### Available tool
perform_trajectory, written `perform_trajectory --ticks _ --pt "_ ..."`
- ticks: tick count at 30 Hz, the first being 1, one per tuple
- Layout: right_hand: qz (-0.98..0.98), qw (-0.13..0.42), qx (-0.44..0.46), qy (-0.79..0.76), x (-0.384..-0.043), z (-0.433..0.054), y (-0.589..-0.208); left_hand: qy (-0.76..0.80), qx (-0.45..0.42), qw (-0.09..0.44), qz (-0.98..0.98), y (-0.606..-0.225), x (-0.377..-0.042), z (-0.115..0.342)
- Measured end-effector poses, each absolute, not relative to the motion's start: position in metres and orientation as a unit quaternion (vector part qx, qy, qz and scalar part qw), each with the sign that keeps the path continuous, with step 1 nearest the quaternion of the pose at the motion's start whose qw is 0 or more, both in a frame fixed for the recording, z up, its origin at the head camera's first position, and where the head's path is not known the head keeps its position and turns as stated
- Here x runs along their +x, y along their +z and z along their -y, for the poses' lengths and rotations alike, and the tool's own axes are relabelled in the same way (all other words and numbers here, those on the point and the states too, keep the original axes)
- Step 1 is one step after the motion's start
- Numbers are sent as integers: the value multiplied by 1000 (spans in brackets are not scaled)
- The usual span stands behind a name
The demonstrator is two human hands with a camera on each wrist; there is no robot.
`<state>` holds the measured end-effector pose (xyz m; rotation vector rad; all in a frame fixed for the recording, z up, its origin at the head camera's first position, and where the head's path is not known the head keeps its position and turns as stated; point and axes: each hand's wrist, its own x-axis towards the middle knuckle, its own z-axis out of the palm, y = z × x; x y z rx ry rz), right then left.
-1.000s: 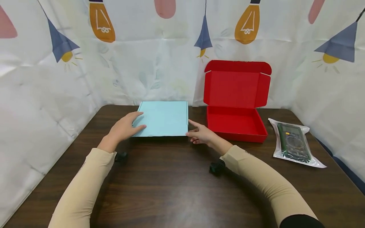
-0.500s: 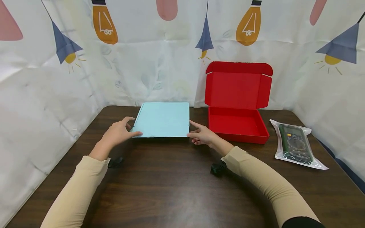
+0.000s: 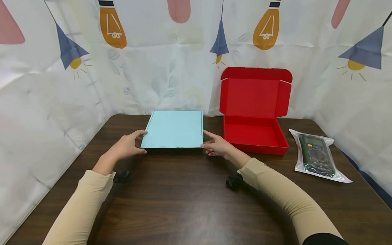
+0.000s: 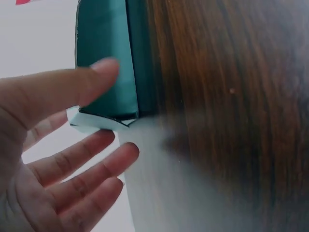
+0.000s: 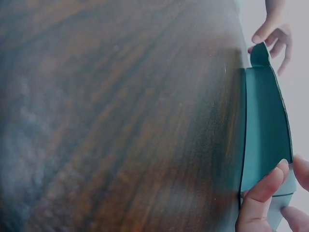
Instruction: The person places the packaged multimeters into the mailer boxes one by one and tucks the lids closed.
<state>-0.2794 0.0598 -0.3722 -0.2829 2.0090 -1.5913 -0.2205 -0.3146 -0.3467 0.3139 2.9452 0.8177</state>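
Note:
A flat light blue cardboard box lies near the back of the table, left of centre, with its lid down. In both wrist views its shaded front panel looks teal. My left hand surrounds the left front corner, index finger at the side edge. In the left wrist view its thumb crosses in front of the panel, and its other fingers extend loosely beside a small white-edged corner flap. My right hand holds the right front corner, with thumb at the front and index finger along the side.
A red cardboard box stands right of the blue one, lid raised, with a bare inside. Farther right lies a digital multimeter in a clear plastic bag. A printed white curtain hangs behind the brown table.
My left hand has moved off the box's top to its left front corner, its thumb now lower in front. The right hand stays at the right corner.

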Motion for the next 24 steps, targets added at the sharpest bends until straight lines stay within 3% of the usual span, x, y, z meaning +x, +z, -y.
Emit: perform_trajectory --ticks 24 --pt "-741 287 -106 -598 -278 -60 -368 300 134 30 -944 -350 -223 327"
